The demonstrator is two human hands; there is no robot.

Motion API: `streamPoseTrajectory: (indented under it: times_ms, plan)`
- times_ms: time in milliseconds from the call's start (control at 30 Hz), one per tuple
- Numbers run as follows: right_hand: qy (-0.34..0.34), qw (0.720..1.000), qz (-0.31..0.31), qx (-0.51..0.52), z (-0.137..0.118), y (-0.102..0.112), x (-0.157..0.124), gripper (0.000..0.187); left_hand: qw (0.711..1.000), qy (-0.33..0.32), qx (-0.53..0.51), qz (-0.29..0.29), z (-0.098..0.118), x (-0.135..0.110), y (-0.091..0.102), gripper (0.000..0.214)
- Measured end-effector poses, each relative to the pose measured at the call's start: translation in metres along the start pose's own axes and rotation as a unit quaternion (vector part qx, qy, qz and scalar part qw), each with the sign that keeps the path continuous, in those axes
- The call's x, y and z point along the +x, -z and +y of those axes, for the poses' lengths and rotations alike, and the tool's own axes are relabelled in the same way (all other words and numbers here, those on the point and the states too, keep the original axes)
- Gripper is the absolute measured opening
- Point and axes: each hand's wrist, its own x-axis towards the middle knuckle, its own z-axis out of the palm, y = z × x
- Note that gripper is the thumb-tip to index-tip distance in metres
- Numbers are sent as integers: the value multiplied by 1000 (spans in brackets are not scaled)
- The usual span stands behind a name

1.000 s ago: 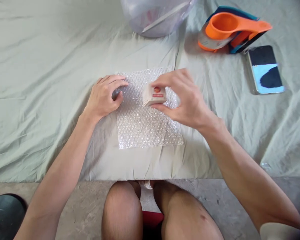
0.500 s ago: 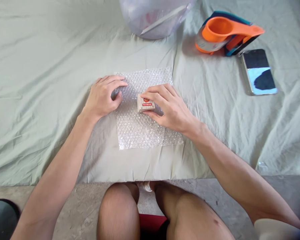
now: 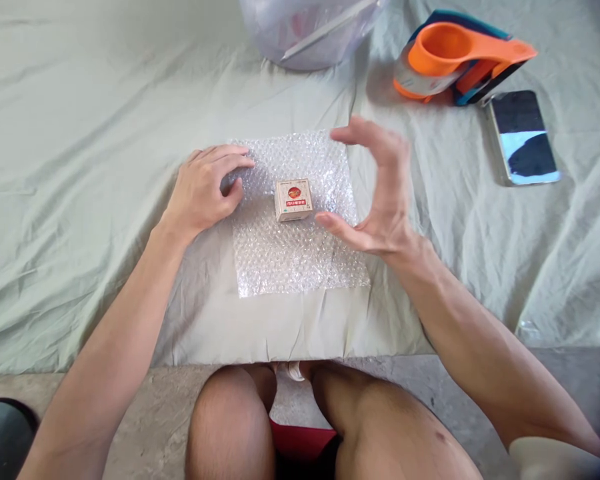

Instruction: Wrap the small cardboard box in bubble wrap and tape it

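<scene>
A: What are the hands doing with it? The right hand (image 3: 380, 193) holds nothing; its fingers and thumb are spread in an open C, hovering just to the right of the small box (image 3: 293, 199). The left hand (image 3: 205, 190) lies half-curled on the left edge of the bubble wrap (image 3: 295, 260), fingertips pressing the sheet flat, not closed on anything.

B: And the box itself?

A: It sits alone, flat on its base, in the far half of the sheet, roughly central between the two hands and touching neither. The wrap lies on a pale cloth (image 3: 80, 167).

B: How would it handle, do you think?

A: It looks like thin printed card, so light and fairly stiff, though likely to dent at the corners if squeezed hard. I'd pinch it across the two side faces, thumb near and fingers far. The wrap looks soft, springy and a bit slick, so it could slide on the cloth unless pinned.

B: Anything else around?

A: An orange tape dispenser (image 3: 455, 60) and a phone (image 3: 525, 137) lie to the far right, and a clear plastic bag (image 3: 310, 30) at the far edge, all well apart from the box.
</scene>
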Motion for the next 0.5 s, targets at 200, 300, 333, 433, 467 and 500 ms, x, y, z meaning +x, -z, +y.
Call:
streamPoseTrajectory:
  times_ms: [200,300,333,433,467,500]
  plan:
    - [14,997,-46,54,8,-9,1,89,1000,4,1,-4,2,1,1,42]
    - [34,991,-107,77,7,-19,4,78,1000,2,3,0,3,1,0,43]
    - [30,990,-113,78,6,-22,4,74,1000,2,2,2,4,1,0,43]
    - [13,991,-108,76,4,-27,3,69,1000,5,-4,1,5,1,0,43]
    - [7,992,-107,74,4,-27,2,68,1000,8,-6,-1,5,1,0,43]
    - [2,991,-107,74,4,-28,2,67,1000,11,-9,-4,6,1,0,43]
